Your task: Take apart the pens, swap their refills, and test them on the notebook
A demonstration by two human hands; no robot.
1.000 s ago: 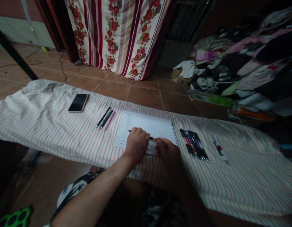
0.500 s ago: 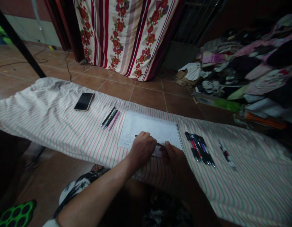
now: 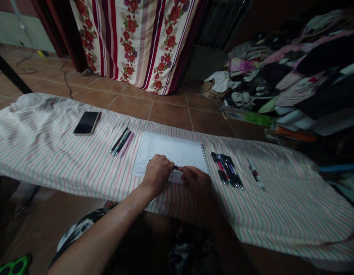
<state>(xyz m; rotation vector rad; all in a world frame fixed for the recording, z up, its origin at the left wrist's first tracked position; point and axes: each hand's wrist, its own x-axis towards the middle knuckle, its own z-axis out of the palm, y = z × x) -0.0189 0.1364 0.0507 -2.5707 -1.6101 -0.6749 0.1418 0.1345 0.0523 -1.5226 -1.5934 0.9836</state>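
Observation:
Over the lower part of a spiral notebook (image 3: 177, 149), both hands are closed on one dark pen (image 3: 177, 167). My left hand (image 3: 158, 172) wraps round its barrel, and a dark end sticks out past the knuckles. At the other end, my right hand (image 3: 197, 182) pinches the pen between thumb and fingers; that tip is hidden. A short dark and orange-red stretch of the pen shows between the hands. The notebook lies open on the striped cloth, its page pale with faint print and its coil on the right.
Left of the notebook lie a few pens (image 3: 122, 142) and a phone (image 3: 86, 123). On its right are several dark pens (image 3: 227, 170) and a separate pen-like item (image 3: 255, 175). Beyond the cloth (image 3: 286, 206) are a floral curtain (image 3: 137, 46) and heaped clothes (image 3: 280, 72).
The view has swung a little to the right, so things sit further left. Between the hands, an orange-red part of the pen now shows. Both hands keep their hold.

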